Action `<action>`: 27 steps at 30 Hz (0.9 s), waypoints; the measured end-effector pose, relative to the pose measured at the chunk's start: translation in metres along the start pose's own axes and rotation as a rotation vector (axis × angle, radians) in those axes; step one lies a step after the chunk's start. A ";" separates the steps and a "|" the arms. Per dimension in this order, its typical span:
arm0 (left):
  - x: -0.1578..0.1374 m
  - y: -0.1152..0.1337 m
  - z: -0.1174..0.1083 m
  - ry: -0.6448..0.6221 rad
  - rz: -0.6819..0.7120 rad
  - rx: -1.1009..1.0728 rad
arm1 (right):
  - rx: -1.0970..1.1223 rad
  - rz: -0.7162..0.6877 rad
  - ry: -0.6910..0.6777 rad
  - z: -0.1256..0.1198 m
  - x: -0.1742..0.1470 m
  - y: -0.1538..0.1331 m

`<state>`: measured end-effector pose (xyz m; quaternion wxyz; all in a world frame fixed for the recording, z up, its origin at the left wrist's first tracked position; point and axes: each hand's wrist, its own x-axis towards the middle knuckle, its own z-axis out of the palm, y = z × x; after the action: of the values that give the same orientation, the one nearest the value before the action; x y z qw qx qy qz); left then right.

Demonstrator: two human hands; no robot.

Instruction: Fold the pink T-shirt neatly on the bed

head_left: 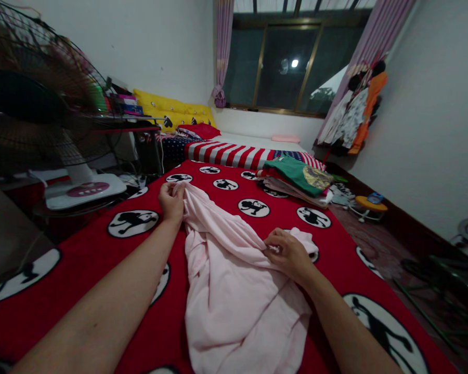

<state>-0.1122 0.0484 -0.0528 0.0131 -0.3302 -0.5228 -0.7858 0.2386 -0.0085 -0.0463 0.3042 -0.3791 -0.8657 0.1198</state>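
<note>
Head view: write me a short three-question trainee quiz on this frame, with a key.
1. True or false: both hands grip the pink garment.
2. What lies beyond the right hand? A) a stack of folded clothes B) a laptop C) a basket
3. What stands left of the red blanket?

Key: 1 true; the left hand holds its far edge, the right hand a fold. 2 A. 3 an electric fan.

Pale pink garment; red blanket, black-white figure circles; green folded shirt.
</note>
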 end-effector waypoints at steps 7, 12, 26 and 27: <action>-0.005 0.019 0.003 -0.153 0.201 -0.010 | 0.102 0.052 0.725 -0.022 -0.001 0.008; -0.019 0.050 0.017 -0.275 0.182 -0.078 | 0.120 0.250 0.940 -0.037 -0.005 0.028; -0.023 0.049 -0.011 -1.465 0.375 0.510 | 0.216 0.532 0.353 -0.055 -0.018 0.078; -0.025 0.046 -0.013 -1.415 0.442 0.533 | 0.192 0.487 0.238 -0.054 -0.019 0.076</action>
<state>-0.0823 0.0090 -0.0311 -0.0879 -0.8340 -0.5000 -0.2162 0.3261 0.0281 -0.0457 0.4003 -0.5567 -0.6922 0.2253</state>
